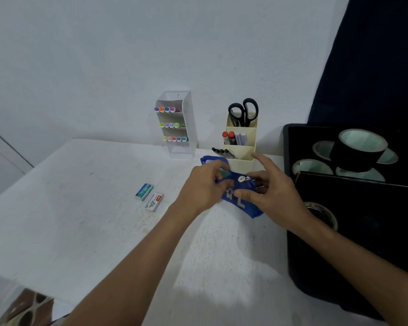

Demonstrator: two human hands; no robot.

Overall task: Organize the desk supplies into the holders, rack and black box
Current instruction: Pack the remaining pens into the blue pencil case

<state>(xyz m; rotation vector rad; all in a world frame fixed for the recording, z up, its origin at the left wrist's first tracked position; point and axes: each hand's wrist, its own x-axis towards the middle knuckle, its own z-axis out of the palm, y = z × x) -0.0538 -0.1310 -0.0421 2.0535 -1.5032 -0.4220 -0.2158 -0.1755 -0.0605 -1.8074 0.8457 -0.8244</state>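
Note:
Both my hands hold a blue fabric pouch (pixel 246 204) with white letters, just above the white desk in front of the cream holder. My left hand (pixel 204 187) pinches its left end. My right hand (pixel 269 188) grips its right side near a small white zipper pull (pixel 243 178). The cream tiered holder (pixel 242 140) carries black scissors (pixel 244 111), red-capped markers and black pens. A clear rack (pixel 179 124) against the wall has three rows of coloured highlighters. The black box (pixel 353 208) at the right contains several rolls of tape (pixel 360 147).
Two small staple boxes (pixel 149 196) lie side by side on the desk (pixel 80 208), left of my hands. A dark curtain hangs at the right behind the black box. A roll of clear tape (pixel 325 214) rests in the box's near part.

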